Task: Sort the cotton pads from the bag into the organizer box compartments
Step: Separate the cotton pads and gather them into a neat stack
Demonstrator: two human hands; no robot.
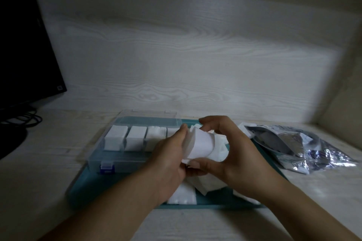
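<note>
Grip: both hands hold one stack of cotton pads (199, 146) between them, above the tray.
Left hand (172, 154): the fingers lie nearly straight and flat against the left face of the stack, and the thumb goes under its lower edge.
Right hand (231, 154): the fingers curl over the top of the stack and the thumb presses from below, so it is closed around the pads.
Organizer box (135, 141): just left of the grip, clear plastic, lid open toward the back wall; a blue latch (106, 167) sits on its near edge. At least three compartments in the far row hold white pads; the fourth is partly hidden by the left hand.
Loose pads (188, 191): a heap directly under and behind the grip, on the tray, reaching to its near edge.
Tray (84, 184): teal, under the box and the heap; its near rim runs just below the wrists.
Bag (299, 145): crumpled, shiny, right of the grip, lying half over the right edge of the tray.
Open room: bare desk left of the tray and toward the person.
Monitor (21, 45): dark, far left, with cables (23, 118) below it.
</note>
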